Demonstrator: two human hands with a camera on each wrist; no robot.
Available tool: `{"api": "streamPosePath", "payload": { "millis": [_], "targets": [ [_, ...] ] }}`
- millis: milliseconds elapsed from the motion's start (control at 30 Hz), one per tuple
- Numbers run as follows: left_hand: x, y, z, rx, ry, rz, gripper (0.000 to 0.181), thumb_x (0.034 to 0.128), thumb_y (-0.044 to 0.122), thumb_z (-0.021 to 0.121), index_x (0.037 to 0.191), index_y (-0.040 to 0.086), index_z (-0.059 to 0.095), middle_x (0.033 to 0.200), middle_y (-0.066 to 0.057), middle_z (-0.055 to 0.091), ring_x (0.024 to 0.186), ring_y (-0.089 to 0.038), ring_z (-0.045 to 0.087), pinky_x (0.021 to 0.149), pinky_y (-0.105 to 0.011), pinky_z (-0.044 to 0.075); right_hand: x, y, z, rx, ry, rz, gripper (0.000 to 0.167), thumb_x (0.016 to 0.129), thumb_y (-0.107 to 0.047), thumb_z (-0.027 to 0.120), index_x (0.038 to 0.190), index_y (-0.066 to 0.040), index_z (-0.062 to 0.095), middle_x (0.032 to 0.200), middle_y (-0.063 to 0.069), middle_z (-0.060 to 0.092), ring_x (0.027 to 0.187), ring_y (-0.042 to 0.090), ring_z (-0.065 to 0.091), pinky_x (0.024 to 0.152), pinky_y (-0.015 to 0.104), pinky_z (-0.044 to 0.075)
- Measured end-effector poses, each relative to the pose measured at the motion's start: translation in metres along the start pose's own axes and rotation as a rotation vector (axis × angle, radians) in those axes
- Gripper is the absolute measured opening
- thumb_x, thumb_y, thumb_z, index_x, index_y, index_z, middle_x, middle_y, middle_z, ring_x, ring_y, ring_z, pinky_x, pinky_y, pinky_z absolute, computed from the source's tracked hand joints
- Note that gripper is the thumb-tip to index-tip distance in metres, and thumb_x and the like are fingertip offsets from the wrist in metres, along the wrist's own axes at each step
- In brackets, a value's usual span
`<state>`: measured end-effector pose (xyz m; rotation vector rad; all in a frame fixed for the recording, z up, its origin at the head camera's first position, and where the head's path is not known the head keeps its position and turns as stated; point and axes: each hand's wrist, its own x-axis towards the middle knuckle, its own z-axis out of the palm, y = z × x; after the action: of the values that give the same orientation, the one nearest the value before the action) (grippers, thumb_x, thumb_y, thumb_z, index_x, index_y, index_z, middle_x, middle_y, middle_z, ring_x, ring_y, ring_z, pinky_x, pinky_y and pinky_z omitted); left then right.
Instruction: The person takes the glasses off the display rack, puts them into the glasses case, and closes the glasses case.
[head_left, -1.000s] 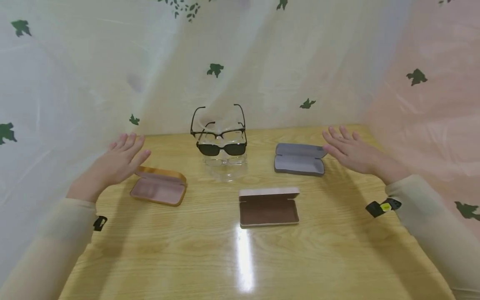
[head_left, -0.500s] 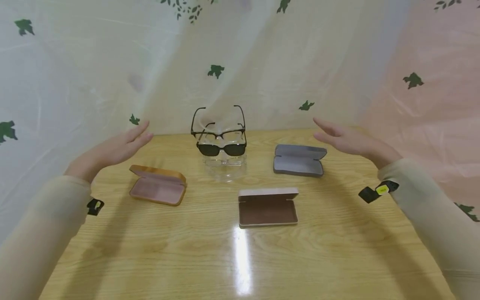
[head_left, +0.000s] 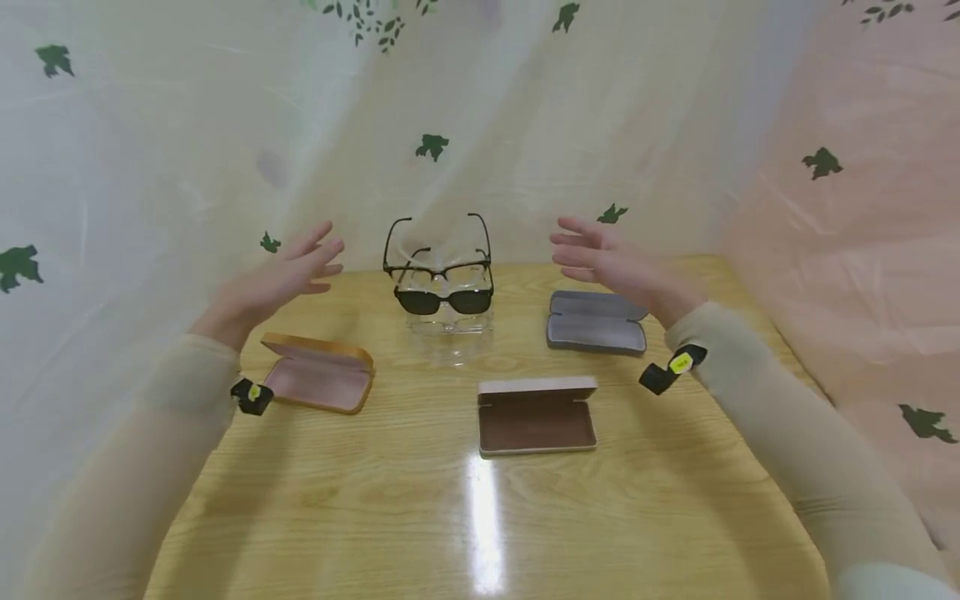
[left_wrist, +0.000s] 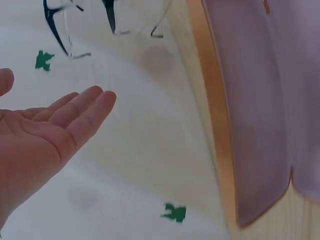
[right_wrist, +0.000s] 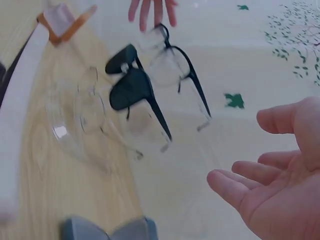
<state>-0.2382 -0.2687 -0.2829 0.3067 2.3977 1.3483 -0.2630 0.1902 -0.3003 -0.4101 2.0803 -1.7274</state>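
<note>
Both hands are raised above the table with fingers extended and hold nothing. My left hand (head_left: 273, 279) is above and behind an orange eyeglass case (head_left: 318, 382) with a pink lining, to the left of the glasses. On the other side, my right hand (head_left: 611, 260) is over the back of an open grey eyeglass case (head_left: 597, 332). Between the hands, a clear display stand (head_left: 456, 357) bears black-framed eyeglasses (head_left: 465, 273) at the top, dark sunglasses (head_left: 469, 302) below them, and thin clear-framed eyeglasses (head_left: 450, 327) lowest.
A white eyeglass case (head_left: 536, 425) with a brown lining lies open nearer the front of the wooden table (head_left: 390, 517). A pale curtain (head_left: 510, 108) with green leaf shapes hangs behind the table and along its sides.
Both hands have moved inward toward the glasses, the right one farther, and have turned so the palms face each other more. The cases and glasses have stayed in place.
</note>
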Motion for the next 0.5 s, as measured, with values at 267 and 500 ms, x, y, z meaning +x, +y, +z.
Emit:
{"api": "streamPosePath", "payload": {
  "millis": [267, 500],
  "targets": [
    [0.014, -0.001, 0.031, -0.074, -0.038, 0.014, 0.079, 0.1040, 0.060, 0.041, 0.164, 0.028, 0.000, 0.164, -0.016, 0.026, 0.141, -0.041, 0.041, 0.118, -0.061, 0.023, 0.022, 0.008, 0.043, 0.192, -0.016, -0.027, 0.062, 0.107, -0.011, 0.052, 0.161, -0.007, 0.022, 0.160, 0.016, 0.034, 0.138, 0.037, 0.045, 0.112, 0.045, 0.043],
    [0.026, 0.001, 0.040, -0.119, -0.002, 0.070, 0.076, 0.1068, 0.049, 0.045, 0.164, 0.014, 0.009, 0.164, -0.019, 0.023, 0.136, -0.041, 0.047, 0.111, -0.054, 0.041, 0.033, 0.008, 0.053, 0.286, -0.008, 0.009, 0.060, 0.107, -0.013, 0.053, 0.160, -0.006, 0.026, 0.155, 0.017, 0.043, 0.135, 0.038, 0.049, 0.106, 0.043, 0.048]
  ]
}}
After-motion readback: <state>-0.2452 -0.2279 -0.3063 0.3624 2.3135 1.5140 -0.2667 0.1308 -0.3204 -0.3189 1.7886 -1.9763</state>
